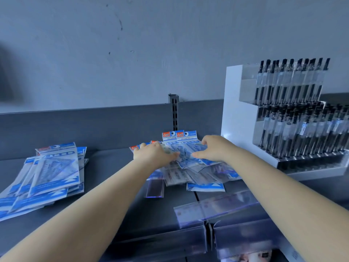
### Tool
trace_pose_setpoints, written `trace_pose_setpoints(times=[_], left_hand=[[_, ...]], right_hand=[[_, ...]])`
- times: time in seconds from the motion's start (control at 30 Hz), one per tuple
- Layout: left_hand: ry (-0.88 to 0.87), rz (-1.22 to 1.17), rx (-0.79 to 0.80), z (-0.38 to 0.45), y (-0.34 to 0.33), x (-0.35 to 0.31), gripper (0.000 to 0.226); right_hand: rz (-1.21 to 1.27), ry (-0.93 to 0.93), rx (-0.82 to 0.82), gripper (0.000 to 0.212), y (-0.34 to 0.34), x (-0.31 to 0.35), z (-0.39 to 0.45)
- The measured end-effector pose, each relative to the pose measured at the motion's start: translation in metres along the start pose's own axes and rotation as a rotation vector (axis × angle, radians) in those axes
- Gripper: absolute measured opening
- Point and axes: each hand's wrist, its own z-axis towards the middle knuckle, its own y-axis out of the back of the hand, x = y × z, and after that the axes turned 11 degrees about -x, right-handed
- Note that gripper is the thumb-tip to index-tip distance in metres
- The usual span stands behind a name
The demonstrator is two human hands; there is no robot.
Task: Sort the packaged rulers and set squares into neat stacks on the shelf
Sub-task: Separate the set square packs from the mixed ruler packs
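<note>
Reaching forward over the dark grey shelf, both bare arms meet at a loose pile of packaged set squares near the back wall of the shelf, just left of a white pen display. The left hand lies on the left part of the pile, its fingers stretched flat across the packets. The right hand sits on the right part, its fingers bent over the top edge of a packet and the thumb pointing toward the left hand; motion blur makes it hard to say, but it seems to be pinching that packet. Two blue-and-white packets with red header cards stand up behind the hands, leaning on the back panel. Well apart to the left lies a second, fanned stack of set squares, overlapping and askew. A clear packaged ruler rests near the shelf's front edge beneath the right forearm, and another narrow clear sleeve lies at the pile's near edge.
</note>
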Motion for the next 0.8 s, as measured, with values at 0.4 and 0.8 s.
trace_pose_setpoints(times=[0.4, 0.8], left_hand=[[0.195, -0.406, 0.071, 0.028, -0.008, 0.021, 0.078], [0.335, -1.06, -0.154, 0.032, 0.003, 0.039, 0.043]], right_hand=[[0.071, -0.146, 0.112, 0.062, -0.013, -0.007, 0.024], [0.572, -0.157, -0.141, 0.013, -0.015, -0.008, 0.029]])
